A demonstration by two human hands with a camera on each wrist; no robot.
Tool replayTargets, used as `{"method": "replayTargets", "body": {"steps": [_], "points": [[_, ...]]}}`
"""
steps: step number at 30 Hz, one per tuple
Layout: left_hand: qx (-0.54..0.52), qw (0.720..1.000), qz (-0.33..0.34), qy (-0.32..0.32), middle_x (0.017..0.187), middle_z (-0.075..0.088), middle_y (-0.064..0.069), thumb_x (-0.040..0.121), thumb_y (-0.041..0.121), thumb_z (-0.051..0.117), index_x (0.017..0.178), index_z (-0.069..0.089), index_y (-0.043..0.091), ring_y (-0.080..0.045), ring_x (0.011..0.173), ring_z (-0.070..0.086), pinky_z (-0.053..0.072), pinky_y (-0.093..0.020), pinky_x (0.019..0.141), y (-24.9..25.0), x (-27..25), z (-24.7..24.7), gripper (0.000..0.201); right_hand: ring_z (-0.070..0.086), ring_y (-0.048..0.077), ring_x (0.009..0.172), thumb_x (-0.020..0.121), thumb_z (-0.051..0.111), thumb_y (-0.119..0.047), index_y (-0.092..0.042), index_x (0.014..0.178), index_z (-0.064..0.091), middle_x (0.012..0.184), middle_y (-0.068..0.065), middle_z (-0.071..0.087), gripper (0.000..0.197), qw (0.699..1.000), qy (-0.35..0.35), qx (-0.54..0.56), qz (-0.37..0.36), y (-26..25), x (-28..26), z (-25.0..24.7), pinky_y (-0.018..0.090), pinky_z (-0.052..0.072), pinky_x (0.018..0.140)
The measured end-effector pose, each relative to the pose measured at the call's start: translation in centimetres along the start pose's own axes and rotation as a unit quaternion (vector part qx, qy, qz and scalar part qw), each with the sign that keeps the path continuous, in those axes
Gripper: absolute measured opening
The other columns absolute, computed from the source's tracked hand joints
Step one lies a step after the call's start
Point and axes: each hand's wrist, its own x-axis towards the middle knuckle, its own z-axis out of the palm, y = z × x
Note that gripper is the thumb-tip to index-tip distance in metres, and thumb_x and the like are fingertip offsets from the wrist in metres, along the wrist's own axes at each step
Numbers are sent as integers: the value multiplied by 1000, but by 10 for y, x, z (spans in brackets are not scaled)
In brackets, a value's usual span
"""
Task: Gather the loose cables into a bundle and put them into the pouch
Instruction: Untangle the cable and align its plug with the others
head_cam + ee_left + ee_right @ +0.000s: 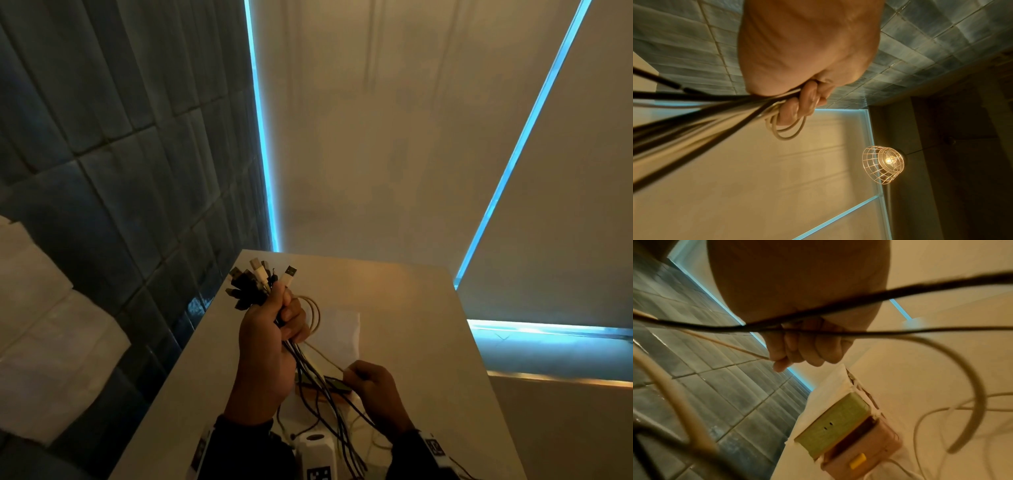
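Many cables (263, 284) gripped upright in the curled left hand (267, 339), plugs fanned on top, above the table (411, 308). Right hand (373, 387) fingers pinching trailing cords lower down, near the white pouch (339, 329).

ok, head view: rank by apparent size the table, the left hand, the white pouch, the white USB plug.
1. table
2. left hand and white pouch: look about alike. The hand is raised nearer the camera and hides part of the pouch, so unranked.
3. white USB plug
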Motion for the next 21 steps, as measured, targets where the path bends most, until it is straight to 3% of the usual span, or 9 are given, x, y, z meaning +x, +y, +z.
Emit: {"method": "replayTargets", "body": {"steps": [3, 7, 11, 14, 19, 21], "points": [[26, 1000, -13, 12, 55, 33, 5, 100, 26, 38, 69, 41, 15, -5, 39, 25, 24, -19, 40, -2, 2, -2, 33, 46, -1, 52, 86, 62, -11, -19, 58, 60, 53, -10, 56, 29, 998, 54, -19, -5, -7, 3, -5, 14, 37, 55], [60, 997, -26, 26, 55, 39, 4, 101, 24, 38, 70, 42, 14, -6, 40, 30, 26, -19, 41, -3, 3, -1, 32, 43, 9, 55, 87, 63, -16, -12, 71, 60, 59, -5, 51, 17, 991, 103, 50, -67, -50, 7, -12, 30, 37, 56], [84, 995, -31, 52, 57, 51, -2, 100, 22, 40, 70, 42, 12, -14, 49, 46, 35, -27, 54, -8, 2, 4, 32, 33, 11, 50, 93, 58, -11, -3, 82, 59, 57, -9, 44, 14, 972, 69, 149, -168, -109, -11, -14, 23, 29, 46], [119, 990, -26, 65, 65, 64, -6, 100, 22, 42, 70, 48, 11, -19, 63, 59, 42, -33, 64, -9, 1, 5, 32, 33, 10, 49, 94, 56, -11, 0, 84, 59, 58, -11, 45, 15, 961, 34, 163, -222, -132, -26, -11, 21, 30, 45], [69, 995, -51, 49, 81, 72, -10, 99, 23, 42, 70, 49, 11, -24, 78, 64, 47, -41, 78, -5, 1, 8, 33, 40, 3, 50, 94, 54, -7, -9, 78, 65, 62, -11, 55, 20, 962, -26, 167, -212, -139, -34, -4, 16, 32, 49], [30, 997, -58, 33, 80, 68, -12, 99, 25, 43, 75, 49, 9, -24, 75, 64, 50, -39, 74, -4, 2, 5, 30, 44, -1, 51, 92, 55, -1, -12, 73, 65, 62, -11, 56, 25, 968, -42, 153, -195, -136, -33, -5, 10, 33, 52]]}}
